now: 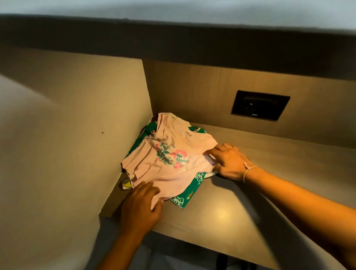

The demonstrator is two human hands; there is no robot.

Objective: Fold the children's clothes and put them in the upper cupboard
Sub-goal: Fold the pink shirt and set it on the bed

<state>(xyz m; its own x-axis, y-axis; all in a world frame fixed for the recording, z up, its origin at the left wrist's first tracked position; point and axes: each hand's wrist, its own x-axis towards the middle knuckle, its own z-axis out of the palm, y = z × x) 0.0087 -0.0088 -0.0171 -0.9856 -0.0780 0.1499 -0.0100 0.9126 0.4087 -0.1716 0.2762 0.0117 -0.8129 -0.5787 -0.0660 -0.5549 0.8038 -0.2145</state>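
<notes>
Indoors, wood-grain cupboard shelf point(246, 193), dark panel point(260, 104) (back wall), pink top point(164, 158) in corner

We see a folded pink top point(166, 158) with a flower print lying on a green printed garment point(188, 193), in the back left corner of a wooden cupboard shelf point(237, 212); our left hand point(140, 208) pinches the top's near edge, fingers curled over the cloth; our right hand point(226, 161), a white thread bracelet point(249, 172) at its wrist, grips the top's right edge; a dark panel point(260, 107) sits in the back wall.
</notes>
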